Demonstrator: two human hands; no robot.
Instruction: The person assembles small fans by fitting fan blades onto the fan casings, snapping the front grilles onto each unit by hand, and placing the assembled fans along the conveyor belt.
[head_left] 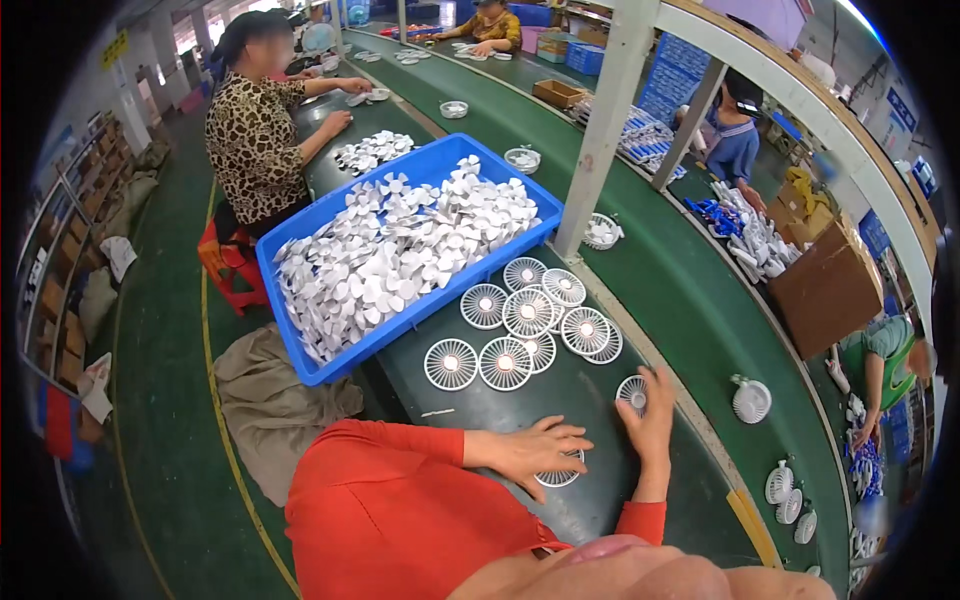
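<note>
My left hand (530, 453) lies with fingers spread on a round white fan grille (565, 475), which it partly covers on the dark green worktop (460, 408). To its right, my right hand (652, 425) grips another white fan grille (632, 391) by the edge between thumb and fingers. Several more round white grilles (505, 363), each with a shiny centre, lie loose and overlapping just beyond my hands. Behind them a big blue bin (420, 328) is heaped with small white fan blades (390, 250).
A green conveyor belt (690, 345) runs along the right, carrying white fan heads (751, 400). A white post (605, 130) rises beside the bin. A person in a leopard-print top (255, 140) sits at the far left; others sit across the belt near a cardboard box (828, 285).
</note>
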